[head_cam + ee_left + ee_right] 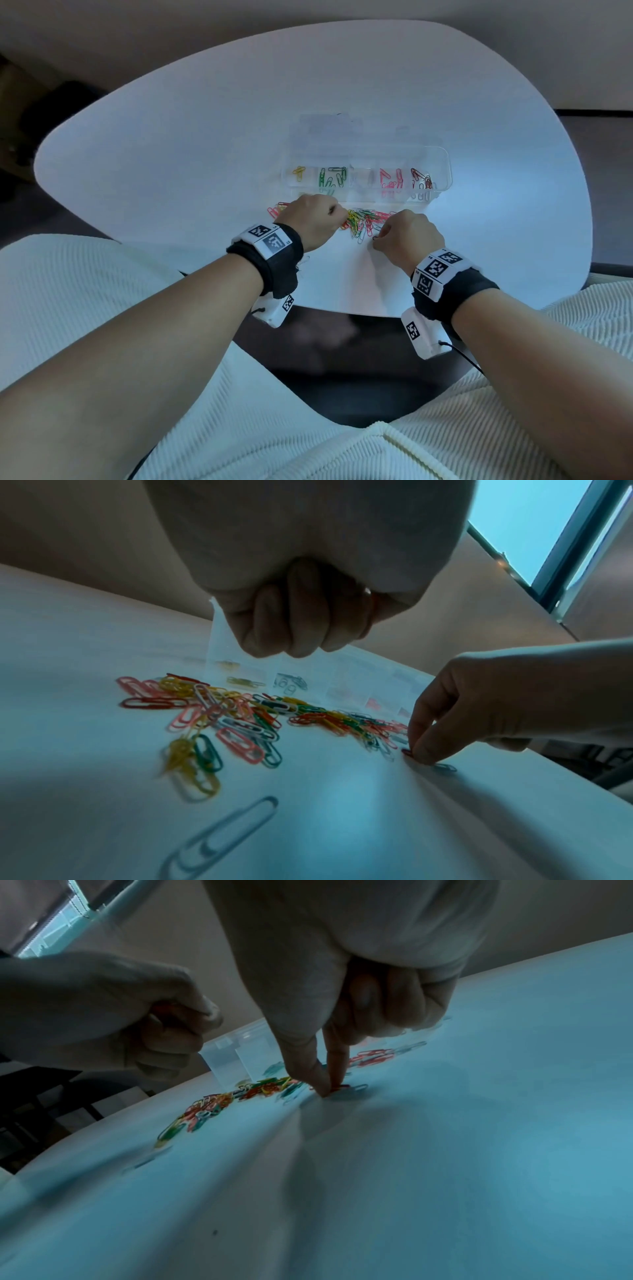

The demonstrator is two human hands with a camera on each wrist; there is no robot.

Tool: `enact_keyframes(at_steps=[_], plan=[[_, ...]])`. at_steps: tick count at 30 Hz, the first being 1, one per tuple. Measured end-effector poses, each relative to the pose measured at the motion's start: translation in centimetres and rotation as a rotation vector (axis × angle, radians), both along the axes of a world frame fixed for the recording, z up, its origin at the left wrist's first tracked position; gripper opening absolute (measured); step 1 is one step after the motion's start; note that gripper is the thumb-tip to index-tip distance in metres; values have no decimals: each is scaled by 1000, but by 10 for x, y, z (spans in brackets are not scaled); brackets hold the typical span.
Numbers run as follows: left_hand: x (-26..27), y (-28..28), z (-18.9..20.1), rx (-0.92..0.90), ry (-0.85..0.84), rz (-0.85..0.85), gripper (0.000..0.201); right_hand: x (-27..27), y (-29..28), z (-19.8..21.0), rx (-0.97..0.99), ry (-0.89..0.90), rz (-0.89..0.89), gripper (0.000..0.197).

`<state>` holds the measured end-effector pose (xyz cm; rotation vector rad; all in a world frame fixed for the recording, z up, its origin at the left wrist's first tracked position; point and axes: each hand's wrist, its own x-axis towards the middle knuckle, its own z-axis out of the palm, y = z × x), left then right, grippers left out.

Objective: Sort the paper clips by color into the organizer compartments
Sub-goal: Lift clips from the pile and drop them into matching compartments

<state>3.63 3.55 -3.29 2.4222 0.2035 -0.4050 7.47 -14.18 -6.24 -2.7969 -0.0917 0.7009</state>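
A clear organizer (442, 161) holds yellow clips (299, 173), green and blue clips (332, 176), pink clips (390, 180) and dark red clips (419, 178) in separate compartments. In front of it lies a mixed pile of paper clips (363, 221) (246, 723) (240, 1096). My left hand (334, 212) (294, 620) hovers over the pile's left part as a fist; a reddish clip (162, 1008) shows inside it. My right hand (376, 240) (330, 1089) pinches a red clip (407, 751) flat on the table with thumb and index finger at the pile's near right edge.
The white rounded table (205, 154) ends close behind my wrists. A pale clip (219, 837) lies apart near the left wrist, and another pale clip (358, 1087) lies beside my right fingertips. My lap in white ribbed cloth (308, 445) is below.
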Motion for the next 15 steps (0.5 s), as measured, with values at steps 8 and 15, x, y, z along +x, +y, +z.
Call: enact_keyframes(at_steps=[8,15], plan=[[-2,-4,0,-133,31,-12,20,-3,7,-3,28,59,-47,22],[-5,-5,3,-252,97,29,12,-6,5,8,93,49,-22,23]])
